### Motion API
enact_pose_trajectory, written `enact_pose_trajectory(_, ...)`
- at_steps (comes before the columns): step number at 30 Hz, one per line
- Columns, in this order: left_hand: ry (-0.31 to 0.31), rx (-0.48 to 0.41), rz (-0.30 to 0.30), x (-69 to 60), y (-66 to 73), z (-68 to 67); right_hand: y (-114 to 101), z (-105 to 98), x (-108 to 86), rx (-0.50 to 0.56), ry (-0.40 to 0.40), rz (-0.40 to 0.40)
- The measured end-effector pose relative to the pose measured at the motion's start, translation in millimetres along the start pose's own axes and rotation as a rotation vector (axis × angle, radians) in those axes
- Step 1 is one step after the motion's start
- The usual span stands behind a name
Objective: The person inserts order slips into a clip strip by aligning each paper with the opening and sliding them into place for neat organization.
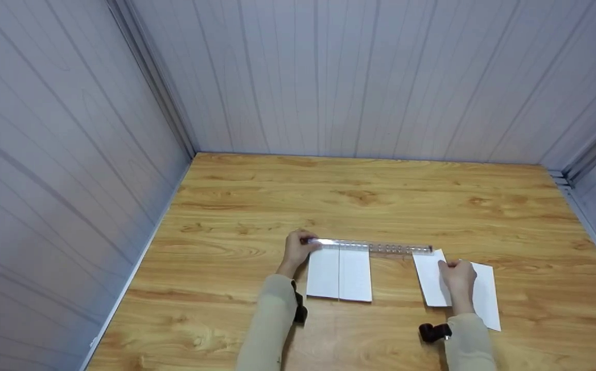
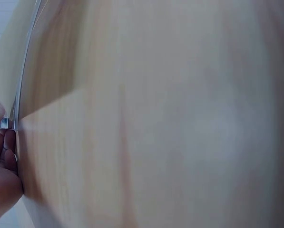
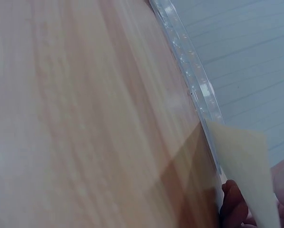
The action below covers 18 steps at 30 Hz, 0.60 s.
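Note:
In the head view my left hand (image 1: 298, 248) pinches the left end of a clear plastic strip (image 1: 393, 248) with a row of round marks along it. Two white cards (image 1: 324, 275) stand or lie side by side along the strip's left part; I cannot tell which. Farther right, my right hand (image 1: 459, 278) pinches a white card (image 1: 430, 283) whose top corner meets the strip's right end. Another white card (image 1: 486, 291) sits behind that hand on its right. In the right wrist view the pinched card (image 3: 249, 161) overlaps the clear strip (image 3: 184, 57).
A wood-grain table (image 1: 360, 201) carries everything. Pale panelled walls (image 1: 277, 77) enclose it at the back, left and right. Dark wrist cameras (image 1: 432, 333) are strapped to both sleeves.

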<state>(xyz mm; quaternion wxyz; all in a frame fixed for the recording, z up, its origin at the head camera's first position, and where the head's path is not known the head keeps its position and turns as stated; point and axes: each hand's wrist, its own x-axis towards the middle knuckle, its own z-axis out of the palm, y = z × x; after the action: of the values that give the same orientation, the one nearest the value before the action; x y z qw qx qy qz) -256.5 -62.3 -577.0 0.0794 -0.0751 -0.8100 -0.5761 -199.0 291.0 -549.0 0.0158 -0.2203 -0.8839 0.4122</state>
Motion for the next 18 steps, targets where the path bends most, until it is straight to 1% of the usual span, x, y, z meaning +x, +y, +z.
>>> enact_pose_trajectory(5,0.003,-0.028,-0.007,0.3,-1.5,0.1,-1.3,2.3,0.9,0.012,0.007,0.013)
enact_pose_trajectory(8,0.004,-0.046,-0.003,0.2,-2.3,0.3,-2.4,3.0,1.6,0.010,-0.007,0.018)
enact_pose_trajectory(14,0.003,-0.012,-0.007,0.2,0.3,-0.2,-3.7,5.2,2.4,0.021,-0.026,0.036)
enact_pose_trajectory(18,0.006,-0.015,0.006,-0.4,1.6,-0.1,-4.2,6.8,2.4,0.026,-0.022,0.041)
